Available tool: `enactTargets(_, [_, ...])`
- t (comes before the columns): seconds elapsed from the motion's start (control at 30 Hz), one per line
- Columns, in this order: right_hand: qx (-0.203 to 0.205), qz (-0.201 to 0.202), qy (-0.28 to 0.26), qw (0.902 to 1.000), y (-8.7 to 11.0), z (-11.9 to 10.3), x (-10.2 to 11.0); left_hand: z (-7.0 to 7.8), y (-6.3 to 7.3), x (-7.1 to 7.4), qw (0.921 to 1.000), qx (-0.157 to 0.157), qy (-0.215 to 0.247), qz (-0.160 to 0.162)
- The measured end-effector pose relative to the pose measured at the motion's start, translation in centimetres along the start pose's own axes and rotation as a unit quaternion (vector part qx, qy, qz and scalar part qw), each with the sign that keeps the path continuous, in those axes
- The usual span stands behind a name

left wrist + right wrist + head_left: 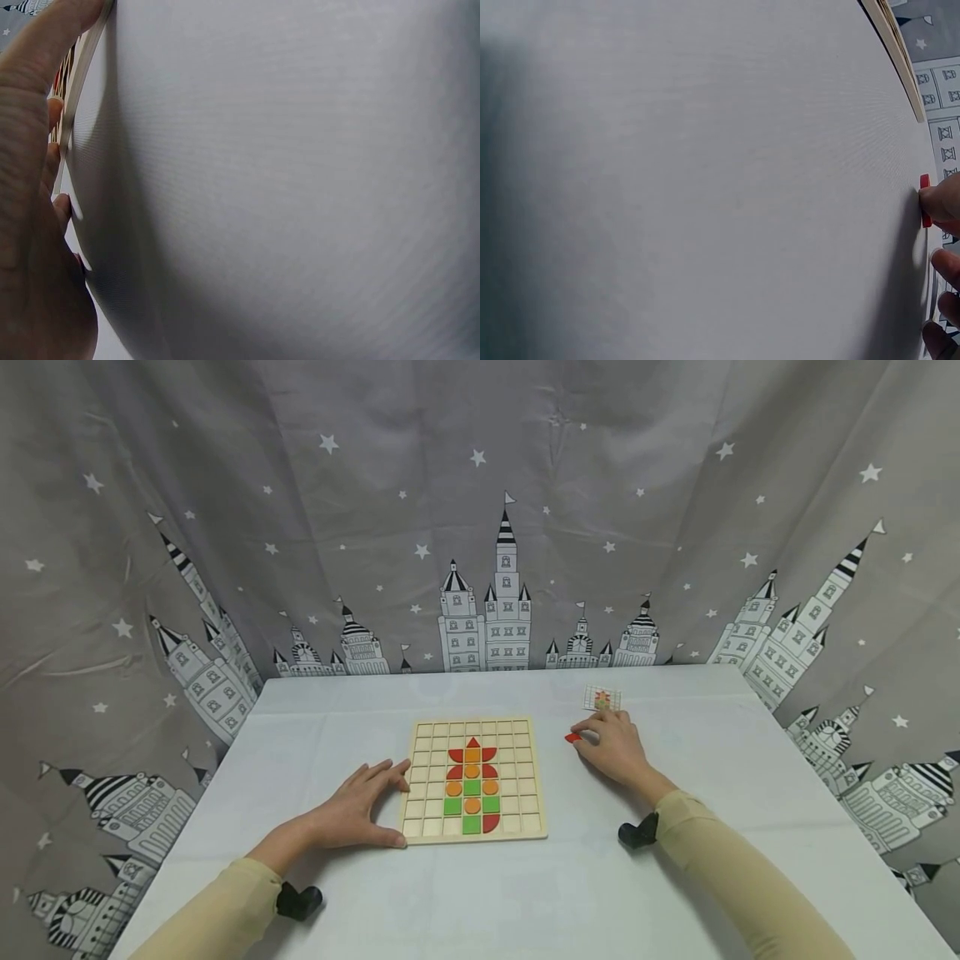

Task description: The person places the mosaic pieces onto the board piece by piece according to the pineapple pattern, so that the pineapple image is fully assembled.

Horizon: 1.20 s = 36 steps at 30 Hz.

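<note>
A square wooden grid board (522, 793) lies on the white table, with red, orange and green pieces set in a figure along its middle columns. My left hand (358, 810) rests at the board's left side, thumb at the near left corner and fingertips touching the left edge. In the left wrist view, the thumb (34, 56) lies along the board's rim (84, 67). To the right of the board, my right hand (613, 747) pinches a small red piece (572, 737) between thumb and fingers. The right wrist view shows this red piece (925, 201) edge-on, its exact shape hidden.
A small pattern card (602, 697) with a printed grid figure lies just beyond my right hand. Behind the white table (690, 710) hangs a grey curtain (480, 410) printed with castles and stars. Black wrist devices (300, 902) sit on both sleeves.
</note>
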State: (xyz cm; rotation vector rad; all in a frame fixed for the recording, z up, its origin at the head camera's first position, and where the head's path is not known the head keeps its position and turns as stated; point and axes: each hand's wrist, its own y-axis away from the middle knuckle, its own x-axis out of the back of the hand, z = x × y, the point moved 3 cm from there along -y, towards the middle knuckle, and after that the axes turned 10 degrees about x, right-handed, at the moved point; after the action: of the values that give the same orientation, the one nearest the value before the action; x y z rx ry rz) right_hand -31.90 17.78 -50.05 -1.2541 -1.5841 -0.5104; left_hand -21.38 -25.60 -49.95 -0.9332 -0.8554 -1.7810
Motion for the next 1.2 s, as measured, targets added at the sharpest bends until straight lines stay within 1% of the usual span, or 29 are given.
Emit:
enactTargets(0.33, [0.002, 0.009, -0.006, 0.9999, 0.2, 0.5, 0.1, 0.1, -0.1, 0.1, 1.0, -0.001, -0.001, 0.002])
enactTargets(0.6, [-0.02, -0.001, -0.029, 0.9994, 0.5, 0.9, 0.1, 0.0, -0.1, 0.0, 1.0, 0.001, -0.002, 0.002])
enactTargets(0.77, [-0.021, -0.007, -0.039, 0.999, 0.9, 1.0, 0.4, 0.0, -0.1, 0.0, 1.0, -0.001, -0.001, 0.003])
enactTargets(1.03, [-0.026, -0.024, -0.061, 0.9975, 1.1, 1.6, 0.7, -0.1, -0.1, 0.0, 0.9999, 0.011, -0.005, 0.0])
enactTargets(1.1, [-0.028, -0.027, -0.065, 0.9972, 1.1, 1.7, 0.7, -0.1, 0.0, 0.1, 1.0, 0.006, -0.004, 0.002])
enactTargets(1.2, [-0.031, -0.031, -0.071, 0.9965, 1.1, 2.0, 0.6, -0.1, -0.1, 0.0, 1.0, 0.009, -0.004, 0.0])
